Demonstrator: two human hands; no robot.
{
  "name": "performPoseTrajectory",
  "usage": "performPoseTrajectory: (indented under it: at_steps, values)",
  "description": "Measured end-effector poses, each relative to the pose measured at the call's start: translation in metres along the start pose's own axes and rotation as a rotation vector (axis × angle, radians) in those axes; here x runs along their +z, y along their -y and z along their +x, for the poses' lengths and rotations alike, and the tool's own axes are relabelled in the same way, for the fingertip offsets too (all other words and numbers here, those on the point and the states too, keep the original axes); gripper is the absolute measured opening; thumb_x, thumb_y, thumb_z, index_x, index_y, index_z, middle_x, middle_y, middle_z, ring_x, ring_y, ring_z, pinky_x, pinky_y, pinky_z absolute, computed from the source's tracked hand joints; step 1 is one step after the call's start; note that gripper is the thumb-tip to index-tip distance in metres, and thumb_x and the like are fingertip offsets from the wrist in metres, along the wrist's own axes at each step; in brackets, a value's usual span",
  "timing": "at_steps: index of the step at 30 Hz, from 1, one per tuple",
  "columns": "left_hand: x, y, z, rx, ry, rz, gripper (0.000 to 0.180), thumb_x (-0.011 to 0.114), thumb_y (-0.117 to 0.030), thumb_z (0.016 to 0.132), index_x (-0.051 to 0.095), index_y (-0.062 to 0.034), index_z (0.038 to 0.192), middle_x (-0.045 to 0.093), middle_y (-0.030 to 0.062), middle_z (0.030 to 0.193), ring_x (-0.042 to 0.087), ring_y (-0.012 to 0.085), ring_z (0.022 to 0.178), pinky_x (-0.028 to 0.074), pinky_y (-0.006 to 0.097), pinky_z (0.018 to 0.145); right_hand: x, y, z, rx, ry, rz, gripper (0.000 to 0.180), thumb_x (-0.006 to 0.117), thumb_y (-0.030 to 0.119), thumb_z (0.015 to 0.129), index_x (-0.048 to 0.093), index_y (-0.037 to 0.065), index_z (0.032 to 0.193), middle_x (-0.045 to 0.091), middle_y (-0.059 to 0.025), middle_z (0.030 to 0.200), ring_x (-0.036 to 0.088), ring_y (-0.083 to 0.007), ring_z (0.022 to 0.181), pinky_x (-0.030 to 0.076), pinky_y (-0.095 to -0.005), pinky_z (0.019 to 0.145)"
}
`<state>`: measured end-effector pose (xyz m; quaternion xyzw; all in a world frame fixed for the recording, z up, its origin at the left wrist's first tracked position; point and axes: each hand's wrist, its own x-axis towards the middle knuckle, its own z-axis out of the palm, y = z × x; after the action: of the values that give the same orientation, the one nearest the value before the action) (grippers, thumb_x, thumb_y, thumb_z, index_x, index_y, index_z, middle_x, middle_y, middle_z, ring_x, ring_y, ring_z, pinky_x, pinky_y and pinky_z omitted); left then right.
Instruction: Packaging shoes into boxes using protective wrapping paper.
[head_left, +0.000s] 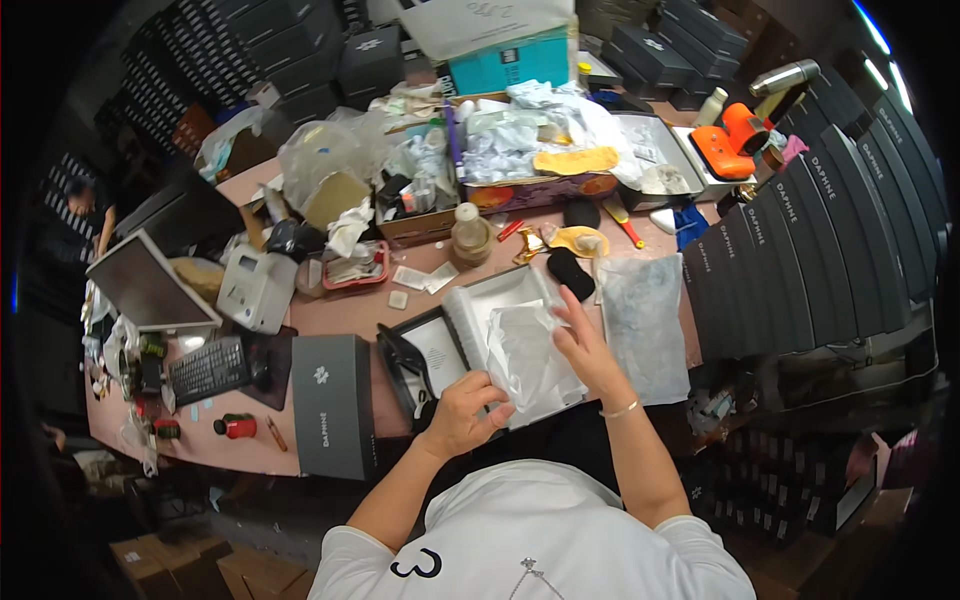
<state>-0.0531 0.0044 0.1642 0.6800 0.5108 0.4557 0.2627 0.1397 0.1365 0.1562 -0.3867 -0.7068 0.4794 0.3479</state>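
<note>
left hand (462,410) sits at the near edge of the open shoe box (480,345), fingers curled and pinching the near end of the white tissue paper (525,350). right hand (585,345) rests flat on the far-right part of the same sheet, fingers spread fairly wide, holding nothing.

the box lies at the near edge of the pinkish table (340,315), its near corner overhanging slightly. room around the box: a bare strip of table just left of it, then the black box lid (333,403) lying flat near the table edge. just right of the box a grey dust bag (645,325) touches or nearly touches it. past the bag, a row of stacked black boxes (800,250) closes off the right side.

the paper is crumpled, translucent white, and covers the box's right half; the left half shows a black shoe (405,365) against the box wall.

behind the box: a black insole piece (570,272), a small bottle (468,235), then a cluttered cardboard tray (530,165) of paper and bags. far left of the box, a keyboard (208,370), a monitor (148,285) and a label printer (255,288).
</note>
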Motion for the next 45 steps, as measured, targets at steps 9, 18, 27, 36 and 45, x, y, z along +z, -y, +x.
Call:
performPoseTrajectory:
  at_steps: [9, 18, 27, 36, 45]
  values:
    - [-0.021, 0.057, -0.202, -0.807, -0.603, -0.472, 0.038, 0.056, -0.001, 0.081, 0.054, 0.0006, 0.118, 0.059, 0.0062, 0.101, 0.058, 0.0145, 0.09, 0.048, 0.027, 0.079, 0.126, 0.035, -0.09, -0.057, 0.998, -0.043, 0.025, 0.061, 0.019, 0.087, 0.065, 0.0, 0.103, 0.066, -0.0191, 0.088, 0.064, -0.0329, 0.074, 0.051, -0.0377, 0.073]
    - [-0.16, -0.071, -0.234, -0.597, -1.274, -0.073, 0.023, 0.039, -0.001, 0.086, 0.057, 0.0018, 0.099, 0.061, 0.011, 0.093, 0.061, 0.023, 0.088, 0.051, 0.035, 0.082, 0.228, -0.105, -0.012, -0.026, 0.537, -0.4, 0.087, 0.07, 0.027, 0.079, 0.02, -0.01, 0.14, 0.057, -0.0321, 0.11, 0.062, -0.0446, 0.084, 0.049, -0.0455, 0.08]
    - [-0.142, -0.053, -0.214, -0.595, -1.178, -0.155, 0.027, 0.041, -0.009, 0.09, 0.06, 0.0047, 0.103, 0.061, 0.0083, 0.092, 0.058, 0.0158, 0.086, 0.046, 0.029, 0.082, 0.198, -0.126, 0.007, 0.226, 0.651, -0.136, 0.051, 0.053, 0.035, 0.089, 0.05, 0.002, 0.128, 0.06, -0.0272, 0.111, 0.059, -0.0382, 0.103, 0.046, -0.0397, 0.088]
    - [-0.178, -0.076, -0.079, -0.067, -1.273, -0.016, 0.022, 0.052, -0.01, 0.088, 0.059, -0.0004, 0.107, 0.06, 0.0091, 0.104, 0.059, 0.0213, 0.096, 0.048, 0.032, 0.084, 0.212, -0.067, -0.032, -0.085, 1.061, -0.958, 0.061, 0.079, 0.022, 0.064, 0.054, 0.007, 0.117, 0.059, -0.0257, 0.112, 0.063, -0.0379, 0.097, 0.053, -0.043, 0.078]
    - [-0.135, 0.057, -0.012, -0.302, -0.75, 0.376, 0.017, 0.069, -0.002, 0.07, 0.064, -0.001, 0.086, 0.062, 0.0115, 0.084, 0.061, 0.0247, 0.077, 0.048, 0.031, 0.07, 0.029, 0.003, -0.084, 0.374, 0.925, 0.675, 0.075, 0.077, 0.023, 0.073, 0.045, -0.004, 0.135, 0.054, -0.0161, 0.131, 0.052, -0.0233, 0.119, 0.035, -0.0366, 0.105]
